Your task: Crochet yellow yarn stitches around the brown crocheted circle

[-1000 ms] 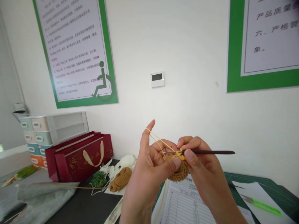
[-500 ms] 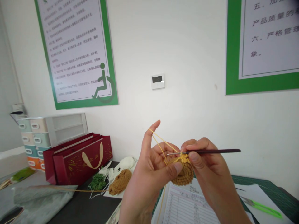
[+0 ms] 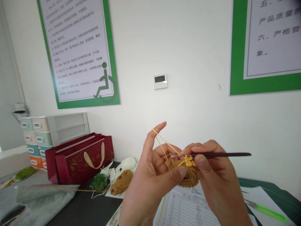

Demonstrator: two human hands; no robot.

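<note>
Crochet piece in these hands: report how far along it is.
Done: a round, tightly coiled crochet disc has taken shape. In hand: the right hand holds a steel-tipped crochet hook at the disc's edge, while the left hand grips the disc, yellow yarn looped over its raised index finger. Left: the yarn is uncut, and a hank of tan yarn lies on the table; how much remains cannot be told.

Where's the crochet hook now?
Head view: the crochet hook is pinched in the right hand, metal tip over the crocheted disc, beside the left hand.
</note>
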